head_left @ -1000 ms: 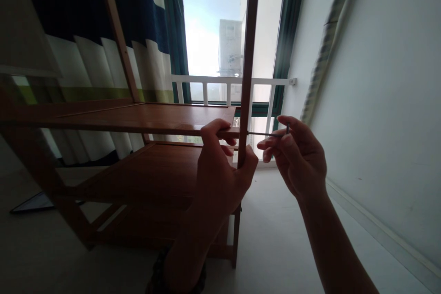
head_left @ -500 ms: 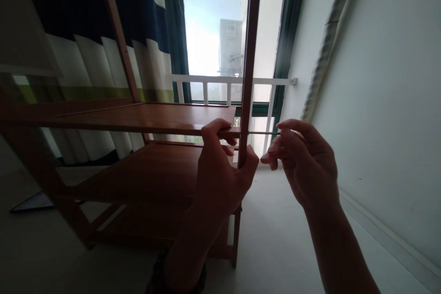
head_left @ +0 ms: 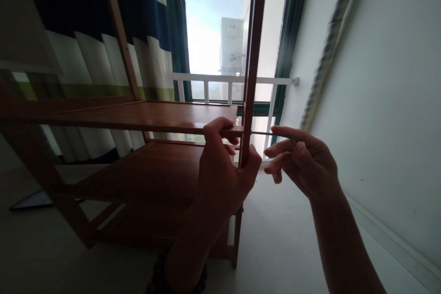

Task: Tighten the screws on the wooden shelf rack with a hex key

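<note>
A brown wooden shelf rack (head_left: 165,117) stands before me, with several shelf boards between upright posts. My left hand (head_left: 225,174) is closed around the joint where a shelf's front rail meets the right post (head_left: 254,46); its fingers lie over the rail and its thumb presses the post. To the right, my right hand (head_left: 303,161) holds the bent end of a hex key (head_left: 268,133) between thumb and fingers. The key's long arm runs level to the outer side of the post. Its tip meets the post at rail height; any screw there is too small to make out.
Behind the rack are a window with a white railing (head_left: 213,77) and a striped curtain (head_left: 144,46). A white wall (head_left: 389,101) with a wrapped pipe (head_left: 324,55) rises at the right. Some flat dark-edged thing (head_left: 34,200) lies on the floor at left.
My right hand's fingers have shifted and opened somewhat around the hex key, so its bent end now shows. The left hand keeps its grip on the rack.
</note>
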Available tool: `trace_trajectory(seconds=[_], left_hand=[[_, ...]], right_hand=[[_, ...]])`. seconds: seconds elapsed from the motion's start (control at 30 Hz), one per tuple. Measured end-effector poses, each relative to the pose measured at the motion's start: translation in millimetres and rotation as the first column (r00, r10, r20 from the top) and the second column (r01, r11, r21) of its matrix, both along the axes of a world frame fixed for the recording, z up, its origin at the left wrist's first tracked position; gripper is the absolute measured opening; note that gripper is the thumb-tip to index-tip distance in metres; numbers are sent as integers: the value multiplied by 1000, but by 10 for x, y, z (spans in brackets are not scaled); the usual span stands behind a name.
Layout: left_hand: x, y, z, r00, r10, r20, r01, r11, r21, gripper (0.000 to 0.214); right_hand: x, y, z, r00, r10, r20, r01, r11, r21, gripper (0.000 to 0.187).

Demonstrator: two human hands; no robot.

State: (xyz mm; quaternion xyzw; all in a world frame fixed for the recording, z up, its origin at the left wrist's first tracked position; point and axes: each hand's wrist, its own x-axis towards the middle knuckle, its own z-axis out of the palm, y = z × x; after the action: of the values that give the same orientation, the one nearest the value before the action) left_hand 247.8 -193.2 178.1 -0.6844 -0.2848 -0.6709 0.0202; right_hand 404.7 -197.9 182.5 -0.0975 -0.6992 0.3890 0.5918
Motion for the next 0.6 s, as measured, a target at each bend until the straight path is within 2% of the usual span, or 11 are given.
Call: trace_trajectory(seconds=[0.07,0.13,0.27,0.37,0.5,0.6], left_hand=[[2,5,-6,1000,6,-2,-6,1000,-3,49],[3,9,-13,1000,16,-3,-16,1000,-8,50],[-2,16,-23,1000,13,-1,-13,1000,-19,50],[-6,16,-25,1000,6,-1,-6,1000,-25,49],[-3,12,-24,1000,11,-4,-11,1000,-25,50],[2,9,-19,1000,30,-2,-31,999,-24,50]], right_hand=[[-95,-12,4,993,-79,-91,79,997,-1,25],[-196,-45,16,967,-185,-177,176,982,-65,29],[-314,-93,31,946,-224,-234,182,965,-189,29],[-294,-60,16,929,-243,-278,213,968,-134,16],[-183,55,-28,932,-258,-254,271,962,16,19],[-141,92,-48,912,-344,-223,362,931,45,12]])
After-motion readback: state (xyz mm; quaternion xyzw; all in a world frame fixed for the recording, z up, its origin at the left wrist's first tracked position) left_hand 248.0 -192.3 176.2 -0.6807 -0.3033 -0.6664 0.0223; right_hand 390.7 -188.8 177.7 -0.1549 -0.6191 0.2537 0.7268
